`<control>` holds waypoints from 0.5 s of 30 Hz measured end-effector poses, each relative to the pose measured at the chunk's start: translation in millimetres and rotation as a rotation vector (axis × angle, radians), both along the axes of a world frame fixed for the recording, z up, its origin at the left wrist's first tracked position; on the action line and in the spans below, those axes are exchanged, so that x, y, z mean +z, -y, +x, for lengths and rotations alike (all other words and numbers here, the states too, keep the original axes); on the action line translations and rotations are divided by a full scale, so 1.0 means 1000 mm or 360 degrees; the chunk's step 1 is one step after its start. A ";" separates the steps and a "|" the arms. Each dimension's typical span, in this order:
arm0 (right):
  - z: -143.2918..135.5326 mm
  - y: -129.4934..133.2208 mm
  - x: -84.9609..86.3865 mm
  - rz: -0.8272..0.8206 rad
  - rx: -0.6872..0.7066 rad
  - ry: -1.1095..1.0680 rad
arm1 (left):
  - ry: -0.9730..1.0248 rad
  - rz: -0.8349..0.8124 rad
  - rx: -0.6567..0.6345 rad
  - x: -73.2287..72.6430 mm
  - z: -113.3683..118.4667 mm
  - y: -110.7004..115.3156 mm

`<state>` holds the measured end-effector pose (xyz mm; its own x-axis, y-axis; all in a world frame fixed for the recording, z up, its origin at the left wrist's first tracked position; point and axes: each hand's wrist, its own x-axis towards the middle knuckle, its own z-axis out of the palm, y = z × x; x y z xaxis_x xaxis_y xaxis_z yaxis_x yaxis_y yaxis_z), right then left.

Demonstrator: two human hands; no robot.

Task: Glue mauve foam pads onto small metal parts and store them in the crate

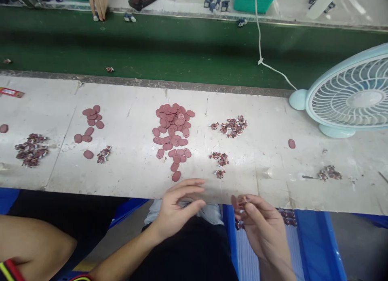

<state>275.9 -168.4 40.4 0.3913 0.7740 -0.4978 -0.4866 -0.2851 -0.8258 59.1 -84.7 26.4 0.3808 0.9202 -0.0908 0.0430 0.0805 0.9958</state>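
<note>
Tabletop (133,168), off-white, flat and scuffed, stretched across the view, with a long dark-green strip (182,51) running along its far side. A round pale-blue plastic fan (363,99) stood at the right end. Below the near edge sat a blue plastic crate (315,244), partly hidden by the right hand (266,228). That hand was narrowed, its thumb and fingers pinching an oval reddish-brown disc (234,202) and a small maroon-and-white piece (243,200) just beside the near edge. The left hand (180,210) was wide and empty, fingers apart, near the lower end of a loose heap of matching flat oval discs (172,121). Right of the heap lay a tangled cluster of small maroon-and-white pieces (235,126), with a smaller maroon-and-white group (220,158) nearer the hands. Farther right, one lone reddish-brown oval disc (291,143) rested flat.
</note>
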 end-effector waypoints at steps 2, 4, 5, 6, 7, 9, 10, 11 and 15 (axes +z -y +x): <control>0.021 0.019 -0.006 -0.0090 -0.0197 0.0043 | -0.0523 0.0591 -0.0024 -0.004 -0.026 -0.011; 0.044 0.042 -0.012 -0.0170 -0.0393 0.0133 | -0.0948 0.0991 -0.0198 -0.008 -0.048 -0.019; 0.057 0.054 -0.016 -0.0200 -0.0480 0.0190 | -0.1079 0.1122 -0.0301 -0.011 -0.057 -0.022; 0.069 0.067 -0.020 -0.0222 -0.0559 0.0255 | -0.1157 0.1224 -0.0406 -0.013 -0.064 -0.023; 0.080 0.081 -0.025 -0.0242 -0.0629 0.0326 | -0.1189 0.1301 -0.0491 -0.015 -0.069 -0.022; 0.101 0.110 -0.038 -0.0285 -0.0737 0.0471 | -0.1189 0.1395 -0.0583 -0.018 -0.073 -0.019; 0.110 0.125 -0.047 -0.0314 -0.0783 0.0542 | -0.1169 0.1416 -0.0609 -0.019 -0.074 -0.017; 0.119 0.140 -0.057 -0.0352 -0.0824 0.0611 | -0.1149 0.1431 -0.0629 -0.018 -0.074 -0.016; 0.144 0.193 -0.108 -0.0613 -0.0870 0.0878 | -0.1072 0.1444 -0.0702 -0.012 -0.069 -0.019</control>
<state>420.2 -361.1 -67.2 0.9220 0.2232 -0.3163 -0.1956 -0.4365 -0.8782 -9.4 -65.9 14.6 0.8025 0.5551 0.2187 0.4218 -0.7871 0.4500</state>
